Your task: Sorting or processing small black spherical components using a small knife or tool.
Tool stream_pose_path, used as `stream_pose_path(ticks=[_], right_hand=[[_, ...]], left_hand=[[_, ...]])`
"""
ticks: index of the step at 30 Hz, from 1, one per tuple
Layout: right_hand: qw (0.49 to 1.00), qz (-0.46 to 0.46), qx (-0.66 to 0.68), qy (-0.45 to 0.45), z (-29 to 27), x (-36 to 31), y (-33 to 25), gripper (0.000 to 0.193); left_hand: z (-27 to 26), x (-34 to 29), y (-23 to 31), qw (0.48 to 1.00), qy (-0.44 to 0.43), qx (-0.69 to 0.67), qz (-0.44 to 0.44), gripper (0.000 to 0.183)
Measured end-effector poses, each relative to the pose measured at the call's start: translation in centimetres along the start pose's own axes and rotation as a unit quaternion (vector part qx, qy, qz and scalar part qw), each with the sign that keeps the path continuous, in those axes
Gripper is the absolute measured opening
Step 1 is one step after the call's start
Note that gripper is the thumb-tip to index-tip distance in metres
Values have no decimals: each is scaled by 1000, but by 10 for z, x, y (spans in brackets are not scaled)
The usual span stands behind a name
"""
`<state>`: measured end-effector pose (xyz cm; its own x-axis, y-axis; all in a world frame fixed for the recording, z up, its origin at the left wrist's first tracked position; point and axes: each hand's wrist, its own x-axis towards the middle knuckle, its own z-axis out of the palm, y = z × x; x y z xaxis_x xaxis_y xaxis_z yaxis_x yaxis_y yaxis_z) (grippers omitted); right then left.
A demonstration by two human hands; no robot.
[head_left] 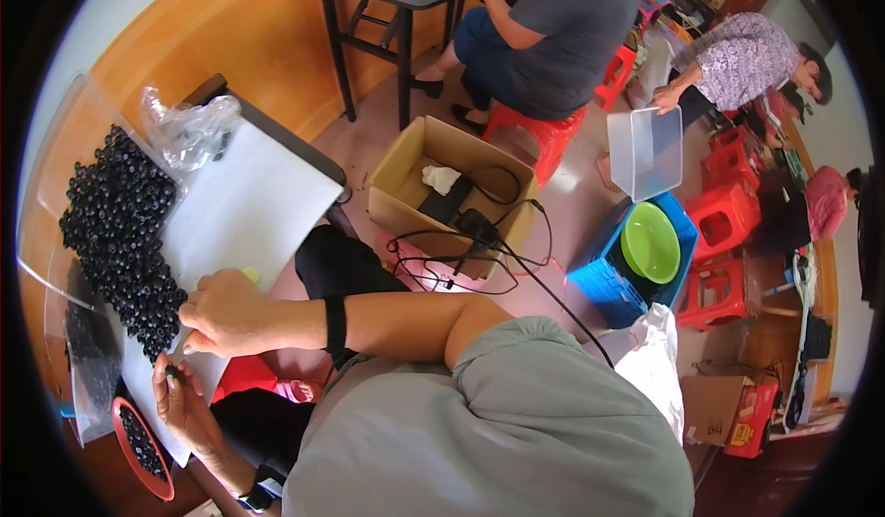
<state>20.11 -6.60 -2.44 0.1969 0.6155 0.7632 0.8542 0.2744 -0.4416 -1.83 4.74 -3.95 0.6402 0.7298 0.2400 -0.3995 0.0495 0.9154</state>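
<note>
Indoor room, orange wall point(212, 56), pinkish floor point(369, 148), other people working further back. Person sits facing a white-topped table point(253, 176); carton point(396, 217) with cables on the floor off their right side. Pile point(120, 231) of small black ring-like parts is on the table, spilling out of a clear tray point(85, 97). Key relation: pile lies ahead of the right hand point(221, 314), and ahead and to the right of the left hand point(180, 406). Long axis runs crosswise in front of the person, wide end off to their right, narrow end pointing left, down to the gap by the hands. Right hand is nearer: fingertips at the pile's near edge, contact can't be confirmed. Red bowl point(164, 493) with more black parts sits left of the left hand. Right hand: fingers curled, thumb slightly apart; can't tell if it has anything. Left hand: thumb and finger pinched on one dark piece point(172, 371), just off the narrow end. Piece is too small to read its axis or facing.
</note>
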Motion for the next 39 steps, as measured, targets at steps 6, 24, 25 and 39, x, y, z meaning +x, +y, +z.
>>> stream_pose_path(ticks=[6,24,25,39], right_hand=[[997,3,74,8,-5,2,-2,31],[975,147,141,-85,-16,19,-18,31],[979,136,132,-77,-14,18,-17,30],[989,84,106,-64,-11,13,-16,29]], left_hand=[[22,-9,3,999,27,24,4,37],[58,-12,13,992,72,-106,-15,22],[56,-12,12,992,64,-113,-14,23],[59,-11,14,995,37,-91,6,27]])
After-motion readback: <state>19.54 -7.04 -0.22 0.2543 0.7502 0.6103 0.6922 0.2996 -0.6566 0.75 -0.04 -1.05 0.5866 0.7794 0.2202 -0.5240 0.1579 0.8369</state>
